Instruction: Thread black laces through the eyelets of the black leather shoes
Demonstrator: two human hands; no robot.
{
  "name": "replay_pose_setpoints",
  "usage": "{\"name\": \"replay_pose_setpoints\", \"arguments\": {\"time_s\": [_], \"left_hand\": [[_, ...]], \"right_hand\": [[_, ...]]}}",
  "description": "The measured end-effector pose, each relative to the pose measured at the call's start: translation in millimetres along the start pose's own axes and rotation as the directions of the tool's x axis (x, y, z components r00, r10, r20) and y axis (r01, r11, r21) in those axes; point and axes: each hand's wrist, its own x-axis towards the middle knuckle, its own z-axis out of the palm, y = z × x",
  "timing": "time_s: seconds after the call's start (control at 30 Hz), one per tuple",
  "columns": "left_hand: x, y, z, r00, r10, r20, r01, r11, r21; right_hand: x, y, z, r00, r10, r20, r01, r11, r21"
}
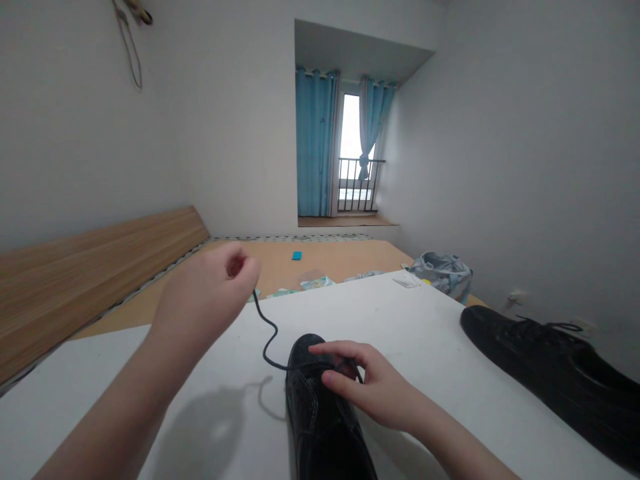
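Note:
A black lace-up shoe [325, 427] rests on the white tabletop in front of me, its toe pointing away. My left hand [220, 280] is raised to the left above the table, closed in a fist around a dark shoelace [270, 330]. From that fist the lace hangs in a slack curve down to the front of the shoe's lacing. My right hand [367, 380] lies over the shoe's right side by the lacing, with thumb and index finger apart. Its other fingers are partly hidden, and a bit of dark lace shows beside them.
A second black shoe [545, 373] with tied laces stands at the right. Farther back are a patterned fabric bag [443, 273], a small white packet [406, 280] and a blue square [297, 256] on the tan surface. A wooden headboard [100, 267] runs along the left.

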Motion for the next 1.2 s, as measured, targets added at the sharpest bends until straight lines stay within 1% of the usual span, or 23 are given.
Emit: {"name": "replay_pose_setpoints", "arguments": {"time_s": [0.03, 0.1, 0.17, 0.2, 0.27, 0.3, 0.37, 0.4, 0.43, 0.47, 0.53, 0.6, 0.67, 0.73, 0.8, 0.87, 0.93, 0.97, 1.0, 1.07, 1.1, 1.13, 1.2], "left_hand": [[-2, 3, -0.8, 0.996, 0.063, 0.06, -0.052, 0.985, -0.165], [-8, 10, -1.0, 0.961, 0.221, 0.168, -0.12, 0.876, -0.468], [-16, 19, -0.2, 0.904, 0.351, 0.244, -0.133, 0.774, -0.619], [-19, 23, 0.5, 0.88, 0.389, 0.273, -0.137, 0.758, -0.638], [-25, 30, 3.0, 0.842, 0.43, 0.326, -0.166, 0.782, -0.601], [-28, 32, 5.0, 0.826, 0.442, 0.351, -0.192, 0.805, -0.562], [-31, 36, 11.4, 0.795, 0.466, 0.389, -0.251, 0.836, -0.488], [-33, 38, 15.8, 0.776, 0.484, 0.405, -0.282, 0.839, -0.465], [-35, 40, 20.7, 0.754, 0.505, 0.421, -0.313, 0.839, -0.445], [-36, 43, 25.8, 0.733, 0.523, 0.435, -0.349, 0.838, -0.42], [-40, 47, 35.6, 0.704, 0.549, 0.45, -0.438, 0.835, -0.333], [-44, 51, 42.2, 0.705, 0.549, 0.449, -0.509, 0.833, -0.218], [-46, 53, 44.0, 0.723, 0.529, 0.444, -0.522, 0.84, -0.15], [-49, 52, 41.9, 0.728, 0.495, 0.474, -0.492, 0.859, -0.141], [-52, 48, 38.4, 0.707, 0.457, 0.539, -0.457, 0.878, -0.145], [-56, 44, 36.0, 0.648, 0.435, 0.625, -0.446, 0.882, -0.151], [-60, 42, 35.8, 0.579, 0.421, 0.698, -0.462, 0.875, -0.145], [-62, 41, 36.3, 0.556, 0.406, 0.726, -0.475, 0.871, -0.124], [-64, 41, 36.9, 0.541, 0.388, 0.747, -0.489, 0.867, -0.096], [-65, 42, 37.5, 0.544, 0.369, 0.753, -0.51, 0.858, -0.052], [-65, 42, 37.3, 0.551, 0.378, 0.744, -0.514, 0.856, -0.055], [-65, 42, 36.7, 0.558, 0.401, 0.727, -0.517, 0.853, -0.075], [-63, 40, 34.8, 0.572, 0.46, 0.679, -0.523, 0.843, -0.13]], "right_hand": [[0, 0, 1, 1.0, -0.001, -0.016, 0.0, 0.999, -0.04], [2, 3, 2, 0.999, 0.013, -0.03, -0.015, 0.997, -0.077], [6, 6, 4, 0.999, 0.017, -0.038, -0.018, 0.999, -0.041], [8, 8, 4, 0.999, 0.012, -0.038, -0.011, 1.0, 0.016], [11, 10, 2, 0.998, 0.015, -0.062, -0.001, 0.975, 0.224], [11, 10, 1, 0.997, 0.027, -0.069, 0.0, 0.933, 0.361], [10, 6, -4, 0.998, 0.045, -0.035, -0.014, 0.791, 0.612], [9, 4, -6, 1.0, 0.03, -0.01, -0.015, 0.727, 0.686], [7, 1, -8, 1.0, -0.009, 0.017, -0.006, 0.691, 0.723], [5, -1, -9, 0.998, -0.053, 0.044, 0.004, 0.687, 0.727], [2, -4, -8, 0.992, -0.111, 0.066, 0.04, 0.75, 0.66], [1, -4, -5, 0.993, -0.109, 0.039, 0.068, 0.822, 0.565], [3, -1, -2, 0.996, -0.087, -0.02, 0.086, 0.871, 0.484], [7, 2, -3, 0.992, -0.091, -0.09, 0.118, 0.919, 0.377], [11, 4, -8, 0.983, -0.09, -0.159, 0.121, 0.973, 0.197], [12, 7, -16, 0.98, -0.041, -0.193, 0.038, 0.999, -0.016], [8, 10, -25, 0.988, 0.069, -0.141, -0.102, 0.966, -0.239], [4, 11, -30, 0.985, 0.15, -0.083, -0.17, 0.921, -0.35], [0, 12, -34, 0.972, 0.235, -0.019, -0.219, 0.866, -0.449], [-11, 9, -42, 0.927, 0.368, 0.074, -0.261, 0.773, -0.578], [-17, 5, -46, 0.917, 0.389, 0.087, -0.261, 0.753, -0.604], [-22, -1, -50, 0.928, 0.366, 0.073, -0.25, 0.755, -0.606], [-30, -19, -55, 0.975, 0.221, 0.003, -0.181, 0.804, -0.567]]}}
